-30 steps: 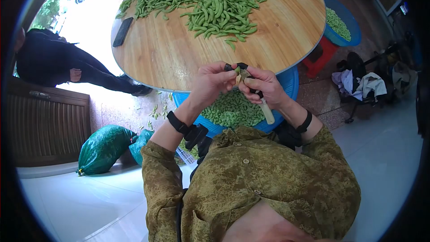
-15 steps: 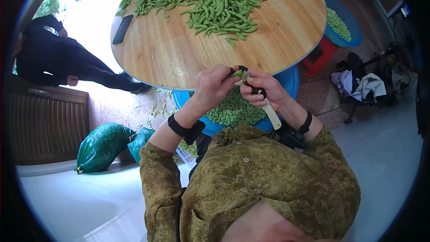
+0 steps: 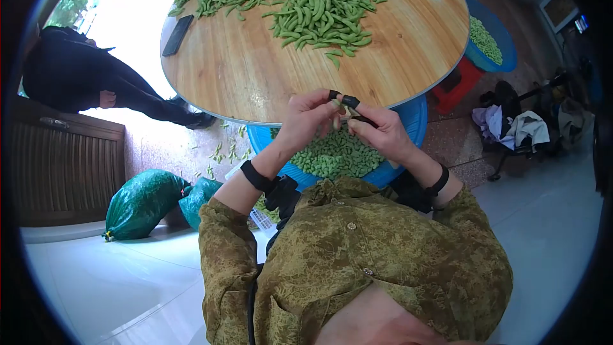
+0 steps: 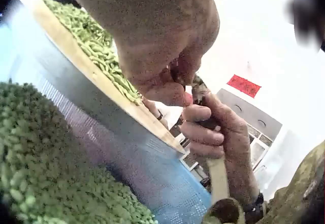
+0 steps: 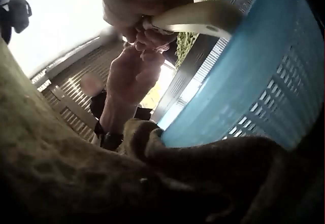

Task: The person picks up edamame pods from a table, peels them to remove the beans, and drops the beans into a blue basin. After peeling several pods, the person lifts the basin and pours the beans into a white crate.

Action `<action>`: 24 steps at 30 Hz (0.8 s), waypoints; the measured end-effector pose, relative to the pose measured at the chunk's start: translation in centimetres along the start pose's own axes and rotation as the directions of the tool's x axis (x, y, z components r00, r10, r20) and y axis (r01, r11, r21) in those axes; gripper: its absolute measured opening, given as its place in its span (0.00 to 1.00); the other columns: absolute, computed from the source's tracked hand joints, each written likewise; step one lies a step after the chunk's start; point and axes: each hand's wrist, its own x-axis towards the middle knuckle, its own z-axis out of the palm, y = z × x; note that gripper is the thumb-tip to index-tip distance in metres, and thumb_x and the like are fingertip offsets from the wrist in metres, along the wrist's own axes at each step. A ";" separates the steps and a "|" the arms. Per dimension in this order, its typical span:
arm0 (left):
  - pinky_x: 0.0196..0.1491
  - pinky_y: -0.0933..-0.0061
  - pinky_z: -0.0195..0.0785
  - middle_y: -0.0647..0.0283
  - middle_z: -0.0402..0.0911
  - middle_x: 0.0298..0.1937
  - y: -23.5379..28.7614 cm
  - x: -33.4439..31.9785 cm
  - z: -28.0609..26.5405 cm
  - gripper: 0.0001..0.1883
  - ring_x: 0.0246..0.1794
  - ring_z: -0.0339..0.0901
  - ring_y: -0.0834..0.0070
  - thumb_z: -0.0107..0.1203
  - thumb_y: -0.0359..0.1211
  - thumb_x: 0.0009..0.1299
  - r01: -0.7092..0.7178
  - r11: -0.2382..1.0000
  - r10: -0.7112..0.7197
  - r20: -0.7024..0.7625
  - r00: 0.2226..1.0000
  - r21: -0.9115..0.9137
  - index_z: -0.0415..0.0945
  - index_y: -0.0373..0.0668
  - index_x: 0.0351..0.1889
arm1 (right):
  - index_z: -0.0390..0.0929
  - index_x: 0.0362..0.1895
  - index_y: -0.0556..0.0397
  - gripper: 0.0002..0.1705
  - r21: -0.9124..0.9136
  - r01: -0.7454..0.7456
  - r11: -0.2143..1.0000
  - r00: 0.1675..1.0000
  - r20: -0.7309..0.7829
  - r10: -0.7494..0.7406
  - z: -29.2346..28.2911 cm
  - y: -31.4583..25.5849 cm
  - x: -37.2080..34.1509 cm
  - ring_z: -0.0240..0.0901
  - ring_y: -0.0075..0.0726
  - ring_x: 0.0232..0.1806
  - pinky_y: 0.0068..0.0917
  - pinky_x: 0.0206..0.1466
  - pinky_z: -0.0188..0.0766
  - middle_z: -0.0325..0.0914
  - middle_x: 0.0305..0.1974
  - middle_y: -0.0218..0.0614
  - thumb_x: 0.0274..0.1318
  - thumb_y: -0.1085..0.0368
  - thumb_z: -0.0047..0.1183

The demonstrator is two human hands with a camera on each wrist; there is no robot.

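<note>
In the head view the left hand (image 3: pixel 305 118) pinches a small green pod between thumb and fingers; only a bit of it shows. Close against its fingertips, the right hand (image 3: pixel 383 133) curls round a tool with a pale handle (image 4: pixel 218 176), whose working end is hidden by the fingers. That handle (image 5: pixel 203 18) juts from the right hand in the right wrist view. Black wraps cover some fingertips. Below both hands sits a blue basket (image 3: pixel 418 118) of shelled green beans (image 3: pixel 335 153). Long green pods (image 3: pixel 319 19) lie heaped on the round wooden table (image 3: pixel 408 45).
A dark flat object (image 3: pixel 177 35) lies at the table's left edge. Green sacks (image 3: pixel 145 204) and a white crate (image 3: pixel 260 219) stand on the floor. At right are another blue basin (image 3: pixel 504 41), a red stool (image 3: pixel 469 76) and draped cloths (image 3: pixel 529 129). Someone in dark clothes (image 3: pixel 76 80) is at left.
The pod shows less between the left fingers. The right hand has turned, so the pale handle is mostly hidden in the head view. Hands remain together above the basket.
</note>
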 end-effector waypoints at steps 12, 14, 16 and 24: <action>0.26 0.84 0.64 0.66 0.81 0.32 -2.0 0.5 -0.5 0.10 0.26 0.75 0.84 0.47 0.27 0.71 -0.068 0.997 0.069 0.046 0.997 -0.034 0.76 0.37 0.47 | 0.73 0.53 0.54 0.15 0.139 -0.129 0.982 0.991 0.054 0.123 -0.9 -0.6 0.8 0.61 0.10 0.18 0.11 0.17 0.55 0.71 0.26 0.23 0.62 0.67 0.47; 0.27 0.84 0.64 0.65 0.82 0.34 -1.9 0.5 -0.3 0.10 0.26 0.75 0.83 0.48 0.27 0.70 -0.128 0.991 0.130 0.040 0.991 -0.038 0.75 0.37 0.46 | 0.73 0.52 0.54 0.15 0.177 -0.140 0.974 0.990 0.032 0.136 -1.0 -0.4 0.8 0.61 0.10 0.18 0.11 0.16 0.55 0.71 0.26 0.23 0.62 0.67 0.47; 0.27 0.83 0.65 0.65 0.82 0.34 -1.8 0.4 -0.6 0.10 0.27 0.75 0.83 0.48 0.27 0.70 -0.083 0.996 0.082 0.051 0.995 0.016 0.75 0.37 0.46 | 0.71 0.57 0.53 0.18 0.202 -0.164 0.965 0.986 0.027 0.162 -0.8 -0.5 0.7 0.60 0.10 0.17 0.10 0.16 0.55 0.70 0.26 0.24 0.62 0.67 0.46; 0.30 0.82 0.68 0.63 0.83 0.35 -0.7 -0.4 -1.3 0.09 0.30 0.76 0.84 0.52 0.27 0.68 -0.311 0.846 0.353 -0.018 0.935 0.433 0.74 0.34 0.44 | 0.62 0.66 0.51 0.26 0.278 -0.178 0.944 0.984 0.059 0.169 -0.4 -1.0 0.7 0.60 0.13 0.17 0.11 0.16 0.55 0.69 0.26 0.27 0.64 0.68 0.43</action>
